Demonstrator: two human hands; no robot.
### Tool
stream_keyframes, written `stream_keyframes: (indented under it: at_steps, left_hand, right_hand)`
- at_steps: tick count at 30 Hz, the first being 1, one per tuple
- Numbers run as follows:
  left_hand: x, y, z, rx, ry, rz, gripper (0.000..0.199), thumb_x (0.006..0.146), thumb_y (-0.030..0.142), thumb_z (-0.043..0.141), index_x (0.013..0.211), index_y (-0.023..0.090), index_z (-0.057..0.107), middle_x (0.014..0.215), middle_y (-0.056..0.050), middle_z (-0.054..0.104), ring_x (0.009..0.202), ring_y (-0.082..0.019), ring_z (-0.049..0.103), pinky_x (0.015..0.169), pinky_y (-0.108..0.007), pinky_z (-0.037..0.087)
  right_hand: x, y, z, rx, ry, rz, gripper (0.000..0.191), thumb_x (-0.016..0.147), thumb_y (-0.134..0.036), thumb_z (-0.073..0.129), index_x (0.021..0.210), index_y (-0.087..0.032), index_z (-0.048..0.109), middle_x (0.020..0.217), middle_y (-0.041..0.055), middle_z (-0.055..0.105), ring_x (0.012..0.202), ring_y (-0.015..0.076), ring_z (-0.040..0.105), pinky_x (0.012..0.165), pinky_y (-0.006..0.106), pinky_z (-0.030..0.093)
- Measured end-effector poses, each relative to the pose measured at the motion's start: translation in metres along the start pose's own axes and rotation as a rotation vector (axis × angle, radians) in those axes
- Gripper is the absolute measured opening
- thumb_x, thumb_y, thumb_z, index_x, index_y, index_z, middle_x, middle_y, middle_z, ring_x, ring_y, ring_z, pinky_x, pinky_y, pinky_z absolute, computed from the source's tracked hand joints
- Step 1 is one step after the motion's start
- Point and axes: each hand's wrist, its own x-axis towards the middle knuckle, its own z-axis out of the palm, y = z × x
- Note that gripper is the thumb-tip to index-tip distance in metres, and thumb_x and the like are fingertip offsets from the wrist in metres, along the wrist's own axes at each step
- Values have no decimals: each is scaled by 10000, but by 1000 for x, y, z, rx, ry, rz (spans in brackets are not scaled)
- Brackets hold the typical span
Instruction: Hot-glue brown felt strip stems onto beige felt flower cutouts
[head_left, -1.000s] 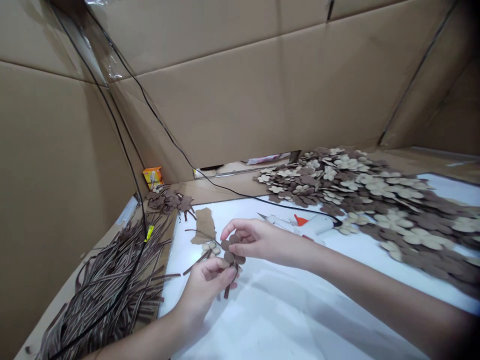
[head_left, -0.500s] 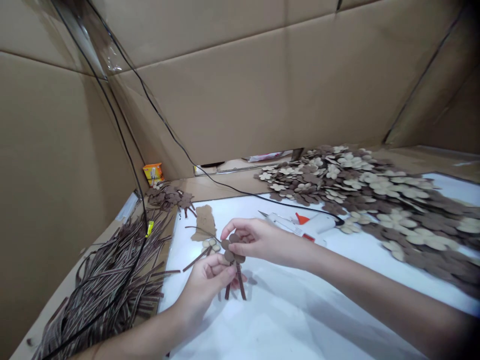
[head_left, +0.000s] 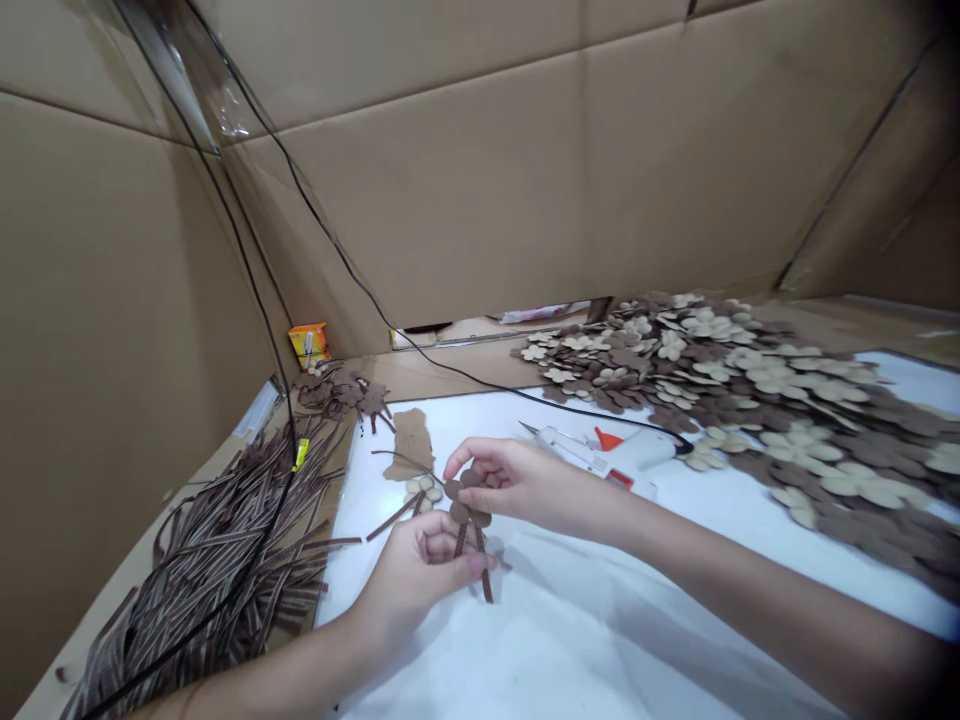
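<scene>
A dark brown flower piece (head_left: 466,498) with two striped ribbon tails (head_left: 482,565) hanging from it is held above the white board. My right hand (head_left: 525,485) pinches the flower between thumb and fingers. Just below, my left hand (head_left: 427,560) has its fingers closed on the ribbon tails. Behind my left hand, a cream flower (head_left: 426,490) with brown ribbon pieces lies on the board, beside a torn piece of brown cardboard (head_left: 411,443).
A white glue gun (head_left: 626,450) with an orange trigger lies behind my right hand, its black cable running back. Brown and cream flowers (head_left: 750,370) pile up at the right. Striped ribbons (head_left: 225,540) heap at the left, near an orange box (head_left: 309,345).
My left thumb and fingers have shifted down along the ribbon tails, showing more ribbon beneath the flower. My right hand keeps its pinch. The view has moved slightly.
</scene>
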Motion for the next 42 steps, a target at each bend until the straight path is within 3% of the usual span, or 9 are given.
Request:
stream_keyframes:
  at_steps: [17, 25, 34, 42]
  left_hand:
    - [-2, 3, 1, -50, -28, -17, 246, 596, 271, 796, 721, 117, 652, 655, -27, 701, 568, -96, 603, 607, -201, 461]
    - [-2, 3, -1, 11, -21, 0, 305, 636, 377, 756, 772, 113, 687, 754, -76, 718, 703, -167, 647, 719, -272, 478]
    - [-5, 7, 1, 89, -36, 7, 351, 665, 413, 722, 838, 109, 701, 813, -108, 715, 736, -184, 635, 705, -272, 454]
    - [-3, 4, -1, 91, -46, 25, 359, 739, 450, 641, 777, 97, 695, 792, -120, 709, 723, -189, 619, 696, -279, 435]
  right_hand:
    - [7, 12, -3, 20, 26, -1, 198, 739, -183, 537, 937, -174, 536, 600, -46, 489, 570, 116, 486, 540, 234, 357]
    - [11, 15, -2, 54, 58, -18, 212, 707, -225, 549, 912, -174, 532, 585, -46, 470, 574, 126, 486, 563, 255, 383]
    - [10, 16, -4, 52, 82, -18, 252, 693, -286, 628, 908, -182, 548, 553, -66, 468, 531, 102, 474, 517, 218, 355]
    - [9, 11, -2, 83, 102, 32, 300, 640, -270, 683, 891, -182, 544, 552, -86, 454, 478, 69, 450, 468, 183, 329]
